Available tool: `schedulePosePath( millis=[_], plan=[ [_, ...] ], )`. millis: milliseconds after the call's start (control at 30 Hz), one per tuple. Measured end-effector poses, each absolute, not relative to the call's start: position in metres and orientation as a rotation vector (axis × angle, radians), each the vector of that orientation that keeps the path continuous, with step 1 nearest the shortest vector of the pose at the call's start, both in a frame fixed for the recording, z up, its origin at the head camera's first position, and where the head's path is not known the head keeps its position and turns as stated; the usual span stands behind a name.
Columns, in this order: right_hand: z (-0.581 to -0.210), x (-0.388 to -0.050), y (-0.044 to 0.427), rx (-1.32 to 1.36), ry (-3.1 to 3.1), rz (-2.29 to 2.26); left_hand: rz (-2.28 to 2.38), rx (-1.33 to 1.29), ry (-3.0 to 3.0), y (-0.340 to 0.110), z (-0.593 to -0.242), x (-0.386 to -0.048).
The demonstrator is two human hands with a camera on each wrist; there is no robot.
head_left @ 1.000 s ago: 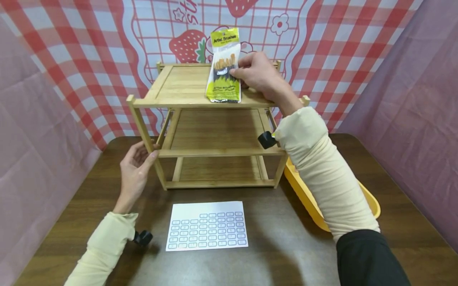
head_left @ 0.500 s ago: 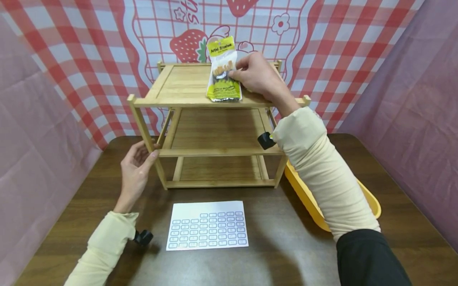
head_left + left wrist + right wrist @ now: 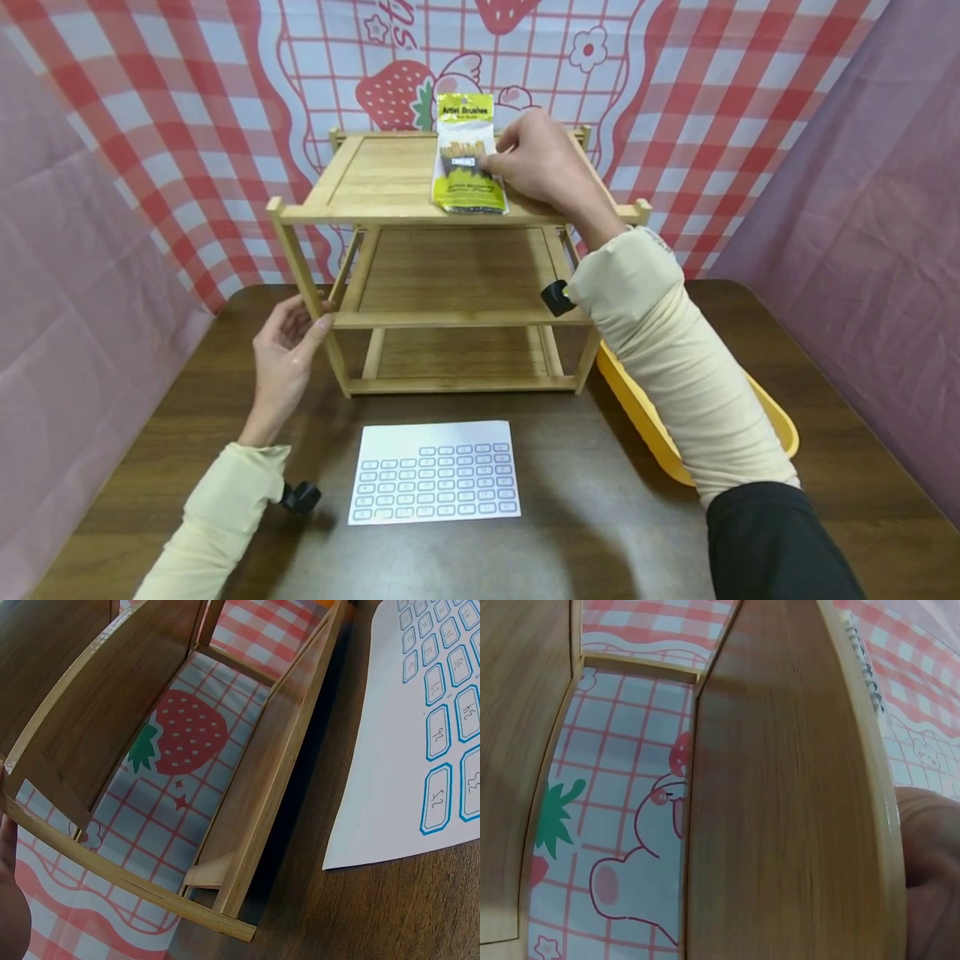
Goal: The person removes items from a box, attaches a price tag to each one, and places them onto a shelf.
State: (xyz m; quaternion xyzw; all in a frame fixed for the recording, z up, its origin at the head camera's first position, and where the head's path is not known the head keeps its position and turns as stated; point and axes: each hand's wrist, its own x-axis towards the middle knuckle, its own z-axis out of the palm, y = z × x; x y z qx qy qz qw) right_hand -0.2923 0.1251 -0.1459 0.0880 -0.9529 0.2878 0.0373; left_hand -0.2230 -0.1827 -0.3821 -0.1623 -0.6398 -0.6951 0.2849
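In the head view, a yellow and white packet labelled Artist Brushes (image 3: 468,187) leans back over the front of the wooden rack's top shelf (image 3: 390,175). My right hand (image 3: 543,162) pinches the packet's right edge between thumb and fingers. At the rack's left front post, my left hand (image 3: 281,354) grips the wood near the middle shelf (image 3: 457,275). The left wrist view shows part of the left hand (image 3: 13,900) at the frame's edge against the rack post (image 3: 112,870). Part of the right hand (image 3: 930,862) shows beside the shelf board (image 3: 795,787) in the right wrist view.
A white sheet printed with numbered boxes (image 3: 435,475) lies on the brown table (image 3: 570,500) before the rack. Right of the rack, a yellow tray (image 3: 645,425) sits partly under the right forearm. A red and white checked cloth (image 3: 697,100) hangs behind.
The packet's top has come down and tilted farther back, while its lower edge stays at the shelf front. My right hand has moved very slightly with it; my left hand has not moved.
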Motion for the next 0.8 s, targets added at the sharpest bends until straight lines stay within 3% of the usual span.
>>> schedulePosePath(
  millis=[400,800],
  plan=[
    [-0.146,-0.281,0.127,0.291,-2.826,0.825,-1.860,-0.433,-1.707,-0.183,-0.382,-0.223],
    [-0.150,-0.239,0.143,0.451,-2.520,0.891,-1.843,-0.434,-1.724,-0.184,-0.382,-0.223]
  ],
)
